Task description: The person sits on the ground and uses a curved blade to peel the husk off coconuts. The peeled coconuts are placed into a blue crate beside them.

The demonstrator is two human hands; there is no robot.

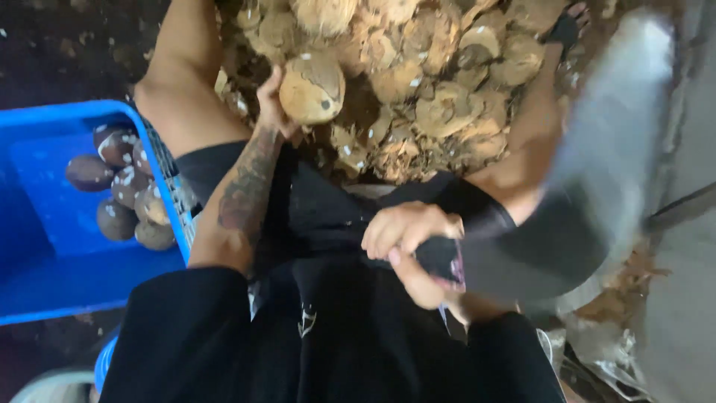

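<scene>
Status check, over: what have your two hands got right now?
Left hand grips a coconut. Right hand shut on big blade, raised, blurred. Husk pile underfoot; blue crate left.

Left hand [274, 104]: arm extended forward, forearm tattooed, fingers curled around a round object, palm turned right. Right hand [409, 250]: held close to the torso, fingers clenched in a fist around a dark handle, knuckles up. 2 black sleeves at the shoulders.

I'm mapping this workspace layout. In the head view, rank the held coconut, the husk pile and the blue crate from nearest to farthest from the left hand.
1. Coconut, gripped in the left hand.
2. Husk pile, just right.
3. Blue crate, lower left.
</scene>
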